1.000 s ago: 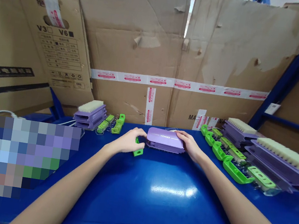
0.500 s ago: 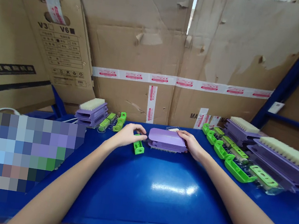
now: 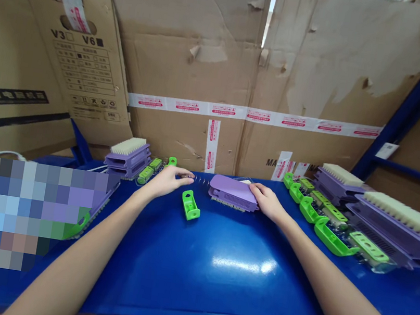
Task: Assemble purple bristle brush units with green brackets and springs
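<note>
"What's on the blue surface [image 3: 222,285]?"

"A purple brush [image 3: 233,191], gripped by the right hand [image 3: 268,202] at its three o'clock, seemingly for steadiness."

"And the left hand [image 3: 165,181]?"

"Apart, at nine. Green bracket [image 3: 191,208] lies at eight, apparently leaving fingers free to pinch a spring [image 3: 199,180]."

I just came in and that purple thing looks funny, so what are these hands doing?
The right hand is holding one end of a purple brush with bristles underneath. The left hand is pinching a thin metal spring that reaches toward the brush's other end; whether it is hooked on is too small to tell. A green plastic bracket lies loose on the blue table, in front of them. More purple brushes are stacked off to the right.
</note>
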`<move>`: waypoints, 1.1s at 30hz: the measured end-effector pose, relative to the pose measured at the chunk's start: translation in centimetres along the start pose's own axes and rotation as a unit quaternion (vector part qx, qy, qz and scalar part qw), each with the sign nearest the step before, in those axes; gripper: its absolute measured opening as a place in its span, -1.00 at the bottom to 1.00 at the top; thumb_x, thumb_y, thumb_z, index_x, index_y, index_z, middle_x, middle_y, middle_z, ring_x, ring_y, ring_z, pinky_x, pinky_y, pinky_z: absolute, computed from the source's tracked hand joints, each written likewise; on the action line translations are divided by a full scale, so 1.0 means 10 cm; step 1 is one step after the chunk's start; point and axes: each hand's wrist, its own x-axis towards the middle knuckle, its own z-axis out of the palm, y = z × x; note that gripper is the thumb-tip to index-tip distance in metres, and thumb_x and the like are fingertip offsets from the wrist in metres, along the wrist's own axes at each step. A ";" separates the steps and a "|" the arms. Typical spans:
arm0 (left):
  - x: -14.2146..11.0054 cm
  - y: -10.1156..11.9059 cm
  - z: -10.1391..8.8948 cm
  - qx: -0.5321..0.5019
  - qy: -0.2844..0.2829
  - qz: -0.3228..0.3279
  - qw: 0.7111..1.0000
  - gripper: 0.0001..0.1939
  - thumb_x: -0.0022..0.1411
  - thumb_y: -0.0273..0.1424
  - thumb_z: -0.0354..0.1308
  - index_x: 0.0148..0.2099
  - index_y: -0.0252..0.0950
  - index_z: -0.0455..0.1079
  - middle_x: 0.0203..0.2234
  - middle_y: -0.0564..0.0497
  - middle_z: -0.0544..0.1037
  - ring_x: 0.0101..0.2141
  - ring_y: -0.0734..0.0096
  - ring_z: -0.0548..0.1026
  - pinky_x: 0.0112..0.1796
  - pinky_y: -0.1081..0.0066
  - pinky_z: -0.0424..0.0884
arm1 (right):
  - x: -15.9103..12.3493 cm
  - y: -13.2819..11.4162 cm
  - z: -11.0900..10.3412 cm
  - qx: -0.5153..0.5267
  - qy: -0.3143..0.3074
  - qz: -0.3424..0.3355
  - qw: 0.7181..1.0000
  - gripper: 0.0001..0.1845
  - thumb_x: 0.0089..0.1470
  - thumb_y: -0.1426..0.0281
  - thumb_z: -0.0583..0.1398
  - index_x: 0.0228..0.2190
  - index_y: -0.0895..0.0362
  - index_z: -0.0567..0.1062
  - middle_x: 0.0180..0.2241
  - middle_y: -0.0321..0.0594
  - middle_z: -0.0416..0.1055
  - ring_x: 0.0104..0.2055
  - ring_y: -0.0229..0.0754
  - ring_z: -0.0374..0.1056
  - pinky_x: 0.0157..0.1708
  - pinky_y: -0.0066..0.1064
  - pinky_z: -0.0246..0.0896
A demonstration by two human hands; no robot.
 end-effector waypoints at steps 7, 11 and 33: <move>0.04 0.01 -0.14 -0.144 0.226 -0.031 0.963 -0.50 -0.01 0.01 0.18 -0.27 -0.36 0.42 -0.48 -0.06 0.55 -0.37 0.28 0.50 -0.26 0.34 0.39 | -0.01 0.00 -0.03 -0.058 -0.001 -0.034 0.998 -0.54 0.18 0.14 -0.05 -0.14 0.13 0.48 -0.14 -0.15 0.49 -0.14 -0.09 0.38 -0.14 -0.34 0.19; 0.09 -0.04 -0.12 -0.223 0.322 -0.045 0.919 -0.51 -0.02 0.01 0.18 -0.28 -0.36 0.37 -0.53 -0.03 0.52 -0.44 0.36 0.48 -0.39 0.43 0.36 | -0.01 0.01 -0.02 -0.074 0.006 -0.034 0.997 -0.54 0.19 0.14 -0.07 -0.14 0.11 0.49 -0.15 -0.15 0.50 -0.13 -0.07 0.39 -0.16 -0.34 0.20; -0.05 0.50 0.42 -0.386 0.176 -0.026 0.905 -0.65 0.10 -0.25 0.20 -0.12 -0.29 0.24 -0.45 -0.01 0.53 -0.45 0.43 0.50 -0.38 0.39 0.47 | -0.33 -0.65 0.28 0.130 0.090 -0.167 0.973 -0.46 0.06 0.23 0.16 0.07 0.12 0.29 -0.35 -0.20 0.47 -0.33 -0.16 0.36 -0.24 -0.26 0.25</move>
